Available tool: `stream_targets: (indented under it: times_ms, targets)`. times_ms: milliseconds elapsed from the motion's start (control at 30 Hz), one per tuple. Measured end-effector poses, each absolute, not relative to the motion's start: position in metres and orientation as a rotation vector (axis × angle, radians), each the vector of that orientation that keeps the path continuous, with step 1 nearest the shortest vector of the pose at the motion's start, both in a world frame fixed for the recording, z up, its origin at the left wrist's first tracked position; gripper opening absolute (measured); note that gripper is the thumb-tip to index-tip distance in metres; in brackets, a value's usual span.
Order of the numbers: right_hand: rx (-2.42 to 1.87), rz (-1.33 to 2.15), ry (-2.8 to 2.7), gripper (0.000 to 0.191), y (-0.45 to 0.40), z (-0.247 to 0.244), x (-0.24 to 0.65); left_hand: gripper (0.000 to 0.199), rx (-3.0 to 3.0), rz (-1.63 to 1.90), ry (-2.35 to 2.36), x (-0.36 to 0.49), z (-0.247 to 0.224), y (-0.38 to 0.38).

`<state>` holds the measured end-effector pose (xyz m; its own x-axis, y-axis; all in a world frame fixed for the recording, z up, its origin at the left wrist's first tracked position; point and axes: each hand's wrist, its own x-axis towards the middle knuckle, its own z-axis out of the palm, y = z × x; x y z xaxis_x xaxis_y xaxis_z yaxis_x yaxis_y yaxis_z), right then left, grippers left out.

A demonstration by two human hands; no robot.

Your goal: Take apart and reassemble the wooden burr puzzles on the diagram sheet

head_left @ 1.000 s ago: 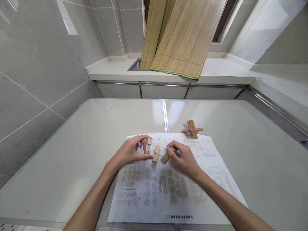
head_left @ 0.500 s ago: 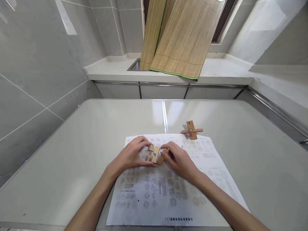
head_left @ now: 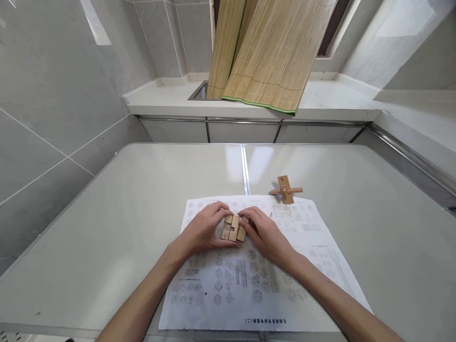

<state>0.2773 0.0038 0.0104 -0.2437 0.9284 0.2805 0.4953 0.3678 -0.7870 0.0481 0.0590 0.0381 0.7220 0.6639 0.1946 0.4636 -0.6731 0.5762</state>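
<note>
Several notched wooden puzzle blocks (head_left: pixel 233 228) sit together over the printed sheet (head_left: pixel 263 308), a small gap showing between them. My left hand (head_left: pixel 208 225) is curled round the left blocks, thumb along the near side and fingers at the far side. On the right, my right hand (head_left: pixel 265 232) pinches another notched wooden block (head_left: pixel 242 232) against the group. Beyond the hands, at the sheet's far edge, stands a wooden puzzle piece (head_left: pixel 285 190) made of a flat plate marked 2 with crossing sticks.
A pale folding table (head_left: pixel 117 228) with a metal seam (head_left: pixel 245 168) lies under everything. Behind it are a white counter (head_left: pixel 171 107), a sink corner (head_left: pixel 200 91) and a hanging bamboo mat (head_left: pixel 267 61). Grey tiled walls (head_left: pixel 64 95) enclose the sides.
My left hand has moved slightly right with its blocks, which are turned and closed up against the right-hand block. The view has tipped a little; the piece marked 2 stays put.
</note>
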Motion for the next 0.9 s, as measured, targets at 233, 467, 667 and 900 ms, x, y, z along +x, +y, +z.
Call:
stream_targets:
  times_ms: [233,467,667,900]
  targets:
    - [-1.175,0.768,-1.851,0.02,0.002,0.013,0.274,0.065,2.412,0.528,0.866,0.053,0.039,0.057]
    - [-1.144,0.794,-1.839,0.03,0.001,0.013,0.273,0.062,2.481,0.493,0.843,0.052,0.038,0.055]
    - [-1.138,0.768,-1.838,0.026,0.0,0.014,0.274,0.053,2.43,0.551,0.871,0.051,0.039,0.056]
    - [-1.156,0.782,-1.799,0.028,-0.001,0.014,0.275,0.054,2.385,0.689,1.22,0.031,0.045,0.07]
